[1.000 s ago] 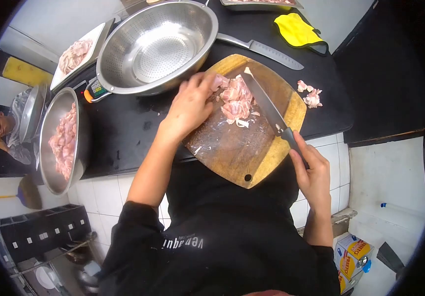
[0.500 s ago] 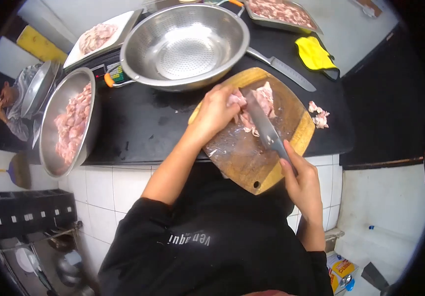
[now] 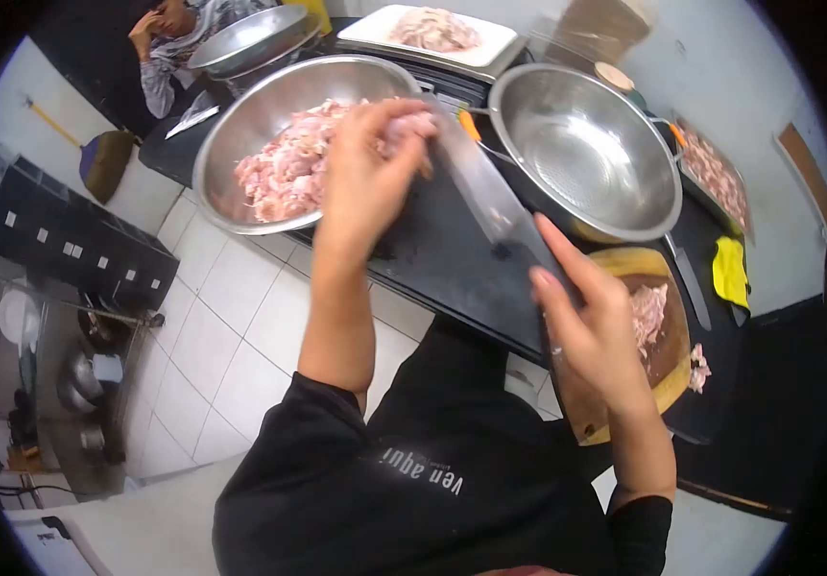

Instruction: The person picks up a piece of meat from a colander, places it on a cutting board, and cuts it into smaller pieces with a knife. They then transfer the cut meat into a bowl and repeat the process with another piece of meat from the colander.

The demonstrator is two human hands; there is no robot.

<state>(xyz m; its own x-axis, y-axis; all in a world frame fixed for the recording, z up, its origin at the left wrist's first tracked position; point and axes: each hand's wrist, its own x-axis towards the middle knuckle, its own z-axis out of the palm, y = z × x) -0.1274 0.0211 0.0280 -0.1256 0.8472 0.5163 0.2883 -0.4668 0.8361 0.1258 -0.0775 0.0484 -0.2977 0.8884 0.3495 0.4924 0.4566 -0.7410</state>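
My left hand (image 3: 370,178) is closed around pieces of raw meat (image 3: 406,131), above the right rim of a large steel bowl (image 3: 216,178) that holds chopped raw meat (image 3: 284,165). My right hand (image 3: 591,326) grips a kitchen knife (image 3: 480,182) by its handle, which is mostly hidden by my fingers. The blade, slightly blurred, points up and left, with its tip close to the meat in my left hand. Partly behind my right hand and forearm lies a wooden cutting board (image 3: 591,415) with more raw meat (image 3: 650,315) on it.
A steel colander (image 3: 576,144) stands behind my right hand. Beyond it are a tray of meat (image 3: 716,178), another knife (image 3: 690,288) and a yellow cloth (image 3: 730,274). A white tray (image 3: 495,48) with pale meat sits at the back. Another person (image 3: 183,34) is at the far left.
Both hands have left the cutting board and moved left, the left one carrying meat to the steel bowl, the knife following. The view has turned left.
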